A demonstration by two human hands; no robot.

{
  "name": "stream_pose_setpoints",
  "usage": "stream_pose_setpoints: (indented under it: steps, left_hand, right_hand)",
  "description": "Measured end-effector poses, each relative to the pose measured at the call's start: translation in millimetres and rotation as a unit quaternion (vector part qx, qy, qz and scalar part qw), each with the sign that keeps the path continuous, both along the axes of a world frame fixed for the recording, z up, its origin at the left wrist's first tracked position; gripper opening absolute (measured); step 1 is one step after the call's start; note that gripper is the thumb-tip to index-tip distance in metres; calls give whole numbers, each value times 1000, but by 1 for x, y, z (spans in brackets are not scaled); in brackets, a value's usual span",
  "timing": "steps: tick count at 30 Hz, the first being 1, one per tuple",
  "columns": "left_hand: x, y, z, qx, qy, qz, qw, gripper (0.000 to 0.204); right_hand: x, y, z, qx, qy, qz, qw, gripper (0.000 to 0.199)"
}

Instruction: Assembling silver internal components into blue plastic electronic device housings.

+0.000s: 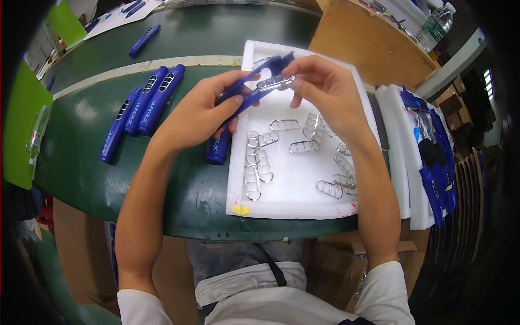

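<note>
My left hand (208, 105) is closed round a long blue plastic housing (250, 99), its fingers and thumb wrapped about the lower part. The far end of the blue plastic seems to split into two pieces. Between finger and thumb, my right hand (327, 89) pinches a silver oval trim frame with crossbars (276, 83), held against the blue housing. Below the hands, several more silver trim frames (303, 146) lie loose in a white foam tray (292, 203). Another blue housing (216, 151) lies by the tray's left edge, partly hidden under my left hand.
Three blue housings with silver trim (138, 105) lie together on the green table (184, 184) to the left. Farther off, a single blue housing (144, 41) lies on another green surface. A bottle (436, 27) stands at the upper right; foam holding blue parts (433, 162) is at the right.
</note>
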State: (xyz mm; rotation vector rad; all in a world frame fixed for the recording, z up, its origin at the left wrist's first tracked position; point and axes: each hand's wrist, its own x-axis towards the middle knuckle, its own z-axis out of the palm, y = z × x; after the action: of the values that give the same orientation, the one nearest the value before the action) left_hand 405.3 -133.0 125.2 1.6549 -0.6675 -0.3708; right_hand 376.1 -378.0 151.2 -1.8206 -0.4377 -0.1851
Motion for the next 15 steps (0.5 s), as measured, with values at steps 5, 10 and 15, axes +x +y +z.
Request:
stream_pose_setpoints:
  steps: [5, 10, 15]
  left_hand:
    - [-2, 0, 3, 13, -27, 5, 1000, 45]
    - [-5, -2, 7, 5, -33, -3, 999, 45]
    - [-6, -3, 6, 7, -33, -9, 999, 46]
  right_hand:
    - [-4, 8, 0, -14, 4, -46, 999, 13]
    - [-1, 9, -8, -70, -102, -108, 986, 10]
    - [-6, 19, -8, -100, -136, -167, 971, 13]
